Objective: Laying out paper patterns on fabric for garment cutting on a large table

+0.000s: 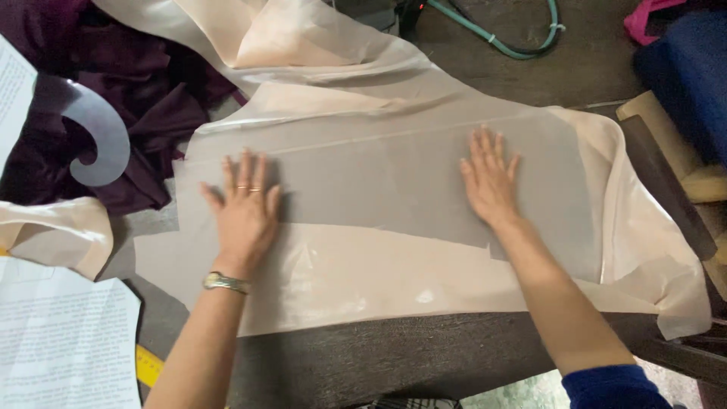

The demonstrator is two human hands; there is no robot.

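Both hands lie flat, fingers spread apart, gripping nothing; left hand (244,208) and right hand (488,182) press a translucent grey pattern sheet (379,178) onto peach satin fabric (363,273) on the dark worktable (394,356); sheet sits mid-table, covering most of the cloth; to do this well, judged: smooth outward from centre with even palm pressure, keeping the slippery satin unwrinkled; a curved ruler (95,132) lies left on maroon cloth (144,91); sheet's far edge possibly folded, hard to tell

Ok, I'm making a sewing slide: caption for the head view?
Left hand and right hand pressed flat on a grey pattern piece over peach fabric.
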